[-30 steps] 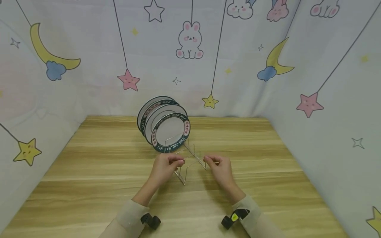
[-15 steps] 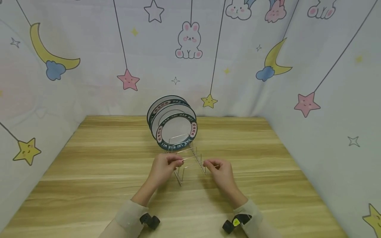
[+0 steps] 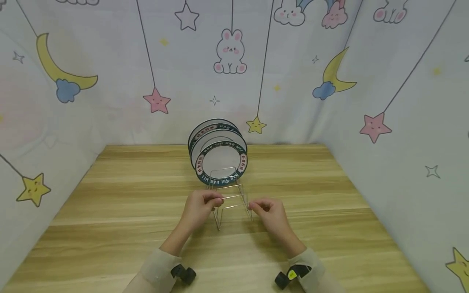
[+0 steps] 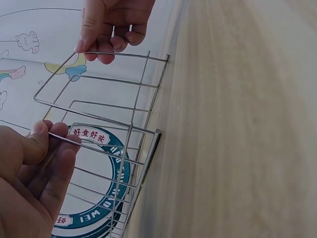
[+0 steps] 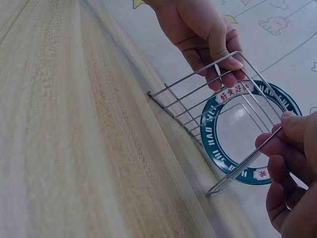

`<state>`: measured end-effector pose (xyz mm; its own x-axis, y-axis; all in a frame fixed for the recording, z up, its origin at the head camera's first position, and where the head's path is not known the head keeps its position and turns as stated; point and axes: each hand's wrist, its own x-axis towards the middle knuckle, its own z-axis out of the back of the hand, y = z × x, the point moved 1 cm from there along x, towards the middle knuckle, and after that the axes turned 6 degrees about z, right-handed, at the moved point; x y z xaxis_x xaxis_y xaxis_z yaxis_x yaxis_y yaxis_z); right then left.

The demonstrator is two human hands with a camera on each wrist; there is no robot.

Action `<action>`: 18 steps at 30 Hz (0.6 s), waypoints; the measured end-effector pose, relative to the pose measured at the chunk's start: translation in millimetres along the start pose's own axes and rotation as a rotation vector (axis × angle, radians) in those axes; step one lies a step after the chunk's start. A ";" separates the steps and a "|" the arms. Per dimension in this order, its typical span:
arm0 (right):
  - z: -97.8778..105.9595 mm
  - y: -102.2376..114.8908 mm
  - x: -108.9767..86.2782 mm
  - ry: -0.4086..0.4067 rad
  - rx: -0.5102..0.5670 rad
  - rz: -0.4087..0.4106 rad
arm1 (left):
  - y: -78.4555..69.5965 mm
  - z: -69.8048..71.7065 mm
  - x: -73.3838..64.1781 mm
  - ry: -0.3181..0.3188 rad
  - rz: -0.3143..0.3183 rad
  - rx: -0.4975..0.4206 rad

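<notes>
A silver wire plate rack (image 3: 233, 197) stands on the table with its near end toward me. Several white plates with dark green rims stand upright at its far end; the front plate (image 3: 220, 160) shows red lettering panels. My left hand (image 3: 199, 206) pinches a wire upright on the rack's left side between thumb and fingers. On the opposite side, my right hand (image 3: 269, 211) pinches another upright, its grip also showing in the right wrist view, where the right hand (image 5: 294, 168) is close to the camera. The near slots of the rack hold no plates.
The wood-grain table (image 3: 311, 183) extends around the rack on both sides. Behind it hangs a white cloth backdrop (image 3: 293, 110) printed with stars, moons and rabbits, which also lines the left and right sides.
Both hands have turned the rack: its far end with the plates has swung right and its near end slightly left, so it now points more straight away from me. Both grips stay.
</notes>
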<state>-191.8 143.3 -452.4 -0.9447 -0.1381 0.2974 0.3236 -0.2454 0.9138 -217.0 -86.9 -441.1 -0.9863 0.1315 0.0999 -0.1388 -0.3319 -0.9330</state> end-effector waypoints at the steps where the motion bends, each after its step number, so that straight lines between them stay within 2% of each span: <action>1: 0.0 -4.2 0.0 0.005 0.003 -0.002 | 0.2 0.0 -0.1 -0.001 0.002 -0.003; 4: 0.3 -13.4 -0.4 0.024 -0.010 -0.005 | 1.7 -0.2 -0.5 -0.006 0.008 0.000; 9: 0.3 -13.8 -1.9 0.054 -0.008 -0.002 | 4.6 -0.2 0.8 -0.012 0.020 0.020; 16: 2.6 17.0 -6.7 0.094 0.014 -0.031 | 3.7 -0.4 1.8 -0.015 0.009 0.024; 18: 3.8 18.2 -7.2 0.105 0.016 -0.019 | 3.5 -0.9 1.5 -0.017 0.000 0.023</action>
<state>-179.2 143.5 -436.8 -0.9397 -0.2332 0.2503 0.3039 -0.2333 0.9237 -218.9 -87.1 -444.6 -0.9877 0.1156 0.1057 -0.1404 -0.3537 -0.9248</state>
